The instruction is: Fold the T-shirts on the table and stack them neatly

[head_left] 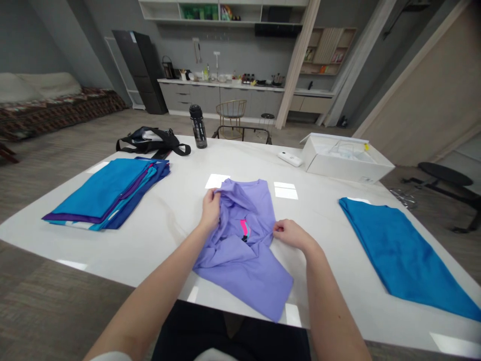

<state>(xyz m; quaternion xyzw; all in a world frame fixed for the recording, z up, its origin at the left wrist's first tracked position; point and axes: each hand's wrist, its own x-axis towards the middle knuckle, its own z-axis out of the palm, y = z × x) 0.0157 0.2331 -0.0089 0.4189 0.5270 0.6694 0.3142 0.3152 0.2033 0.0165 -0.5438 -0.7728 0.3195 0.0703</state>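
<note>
A light purple garment (259, 271) lies rumpled on the white table in front of me, with a small pink and black print showing near its middle. My left hand (211, 206) is closed on the garment's upper left edge and lifts it a little. On the right side, my right hand (287, 231) pinches the garment's edge, its knuckles low over the table. Some of the fabric is bunched in folds between both hands. The lower part of the garment spreads flat toward the table's front edge.
Folded blue and purple clothes (105, 188) are stacked at left, near a black bag (150, 140). A black bottle (198, 128) stands at the back. At right are a white box (338, 165), a white device (290, 159) and a blue cloth (406, 250).
</note>
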